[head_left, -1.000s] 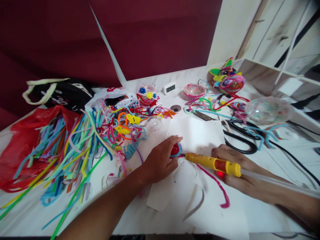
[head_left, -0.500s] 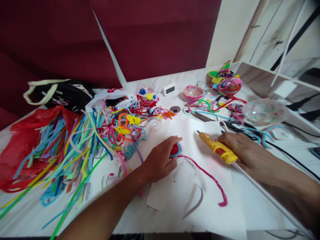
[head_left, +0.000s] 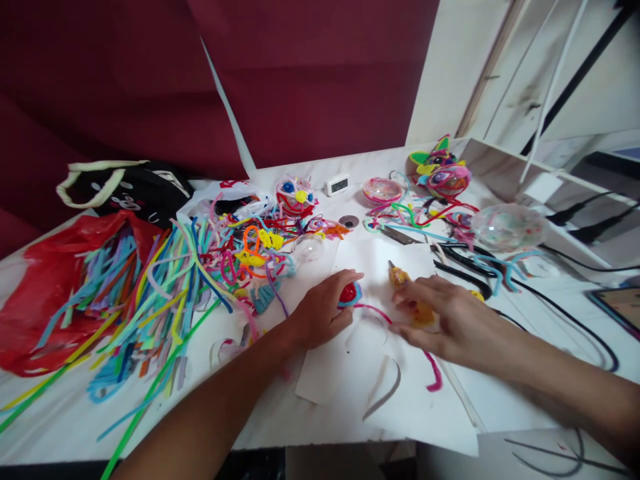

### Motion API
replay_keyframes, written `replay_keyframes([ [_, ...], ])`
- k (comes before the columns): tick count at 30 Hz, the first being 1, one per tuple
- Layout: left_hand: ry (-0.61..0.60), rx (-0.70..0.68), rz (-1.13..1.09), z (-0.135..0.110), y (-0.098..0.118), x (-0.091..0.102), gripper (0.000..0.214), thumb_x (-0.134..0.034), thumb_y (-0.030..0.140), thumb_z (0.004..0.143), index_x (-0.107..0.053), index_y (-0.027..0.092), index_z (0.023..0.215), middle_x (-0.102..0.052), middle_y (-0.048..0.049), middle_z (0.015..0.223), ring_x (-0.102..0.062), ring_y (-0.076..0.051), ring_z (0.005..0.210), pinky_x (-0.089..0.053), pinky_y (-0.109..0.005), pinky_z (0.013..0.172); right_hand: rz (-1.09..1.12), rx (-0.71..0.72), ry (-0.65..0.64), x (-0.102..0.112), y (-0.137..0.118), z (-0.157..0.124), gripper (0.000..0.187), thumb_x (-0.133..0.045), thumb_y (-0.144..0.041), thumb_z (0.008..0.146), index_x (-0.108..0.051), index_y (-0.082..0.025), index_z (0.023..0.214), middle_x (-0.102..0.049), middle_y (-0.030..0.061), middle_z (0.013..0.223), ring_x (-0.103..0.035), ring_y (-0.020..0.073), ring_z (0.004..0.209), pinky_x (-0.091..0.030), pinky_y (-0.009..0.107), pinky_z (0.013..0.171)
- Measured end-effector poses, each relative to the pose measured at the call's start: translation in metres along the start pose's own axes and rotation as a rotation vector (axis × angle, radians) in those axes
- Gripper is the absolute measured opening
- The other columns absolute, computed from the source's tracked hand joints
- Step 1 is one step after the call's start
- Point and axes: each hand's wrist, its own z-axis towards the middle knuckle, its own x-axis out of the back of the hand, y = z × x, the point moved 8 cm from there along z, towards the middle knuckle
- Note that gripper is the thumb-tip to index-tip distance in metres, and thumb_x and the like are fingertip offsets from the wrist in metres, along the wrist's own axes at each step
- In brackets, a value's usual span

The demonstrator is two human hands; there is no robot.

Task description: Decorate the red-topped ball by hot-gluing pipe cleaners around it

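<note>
My left hand (head_left: 324, 310) curls around a small round piece (head_left: 350, 293), red in the middle with a blue rim, on the white paper; thumb and fingers grip its edge. From that piece a dark pink pipe cleaner (head_left: 373, 309) runs right, passing behind my right hand (head_left: 430, 310). This hand is slightly blurred, with thumb and fingers apart and nothing gripped between them. Its thumb tip is close to the pink pipe cleaner; whether they touch I cannot tell. Partly hidden behind its fingers is a yellow glue gun (head_left: 399, 275), nozzle pointing away.
Many coloured pipe cleaners (head_left: 185, 267) and a red plastic bag (head_left: 40, 287) spread over the left. At the back stand a small digital clock (head_left: 337, 184), a decorated ball (head_left: 295, 193) and a pink-rimmed bowl (head_left: 383, 191). Black-handled pliers (head_left: 465, 270), cables and a clear bowl (head_left: 510, 227) lie right.
My right hand has let go of the glue gun and moved left, across it, to the pink pipe cleaner. My left hand stays on the round piece. The view has shifted slightly.
</note>
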Motion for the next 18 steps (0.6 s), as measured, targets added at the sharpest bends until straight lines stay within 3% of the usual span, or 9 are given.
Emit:
replay_keyframes([
  [2, 0.013, -0.005, -0.002, 0.0, -0.001, 0.0, 0.059, -0.049, 0.015, 0.079, -0.036, 0.019, 0.136, -0.045, -0.0103, 0.14, -0.042, -0.023, 0.133, -0.036, -0.042, 0.11, -0.11, 0.05, -0.037, -0.013, -0.012, 0.009, 0.033, -0.057, -0.045, 0.084, -0.061, -0.016, 0.098, -0.066, 0.0107, 0.084, -0.061, 0.0275, 0.081, -0.048, 0.041, 0.071],
  [6, 0.03, -0.017, -0.006, -0.001, -0.001, -0.001, 0.06, -0.048, 0.012, 0.077, -0.037, 0.019, 0.135, -0.047, -0.0103, 0.138, -0.044, -0.022, 0.13, -0.037, -0.04, 0.11, -0.184, 0.063, -0.082, -0.029, -0.01, 0.022, 0.019, -0.051, -0.027, 0.088, -0.065, -0.015, 0.093, -0.067, 0.01, 0.078, -0.062, 0.0262, 0.078, -0.047, 0.038, 0.072],
  [12, 0.036, -0.035, -0.008, -0.001, 0.0, 0.0, 0.061, -0.049, 0.011, 0.076, -0.036, 0.018, 0.135, -0.047, -0.0112, 0.138, -0.045, -0.023, 0.13, -0.038, -0.039, 0.11, -0.039, 0.178, -0.059, -0.023, -0.001, 0.035, 0.024, -0.044, -0.015, 0.09, -0.068, -0.017, 0.092, -0.069, 0.0066, 0.085, -0.061, 0.0187, 0.079, -0.044, 0.031, 0.074],
  [18, 0.031, -0.021, -0.016, -0.001, 0.0, 0.0, 0.063, -0.05, 0.01, 0.075, -0.034, 0.018, 0.136, -0.049, -0.0122, 0.137, -0.048, -0.025, 0.127, -0.039, -0.041, 0.108, -0.056, 0.206, -0.066, -0.022, 0.006, 0.049, 0.018, -0.049, -0.018, 0.09, -0.067, -0.017, 0.089, -0.068, 0.006, 0.084, -0.06, 0.0189, 0.079, -0.04, 0.032, 0.076],
])
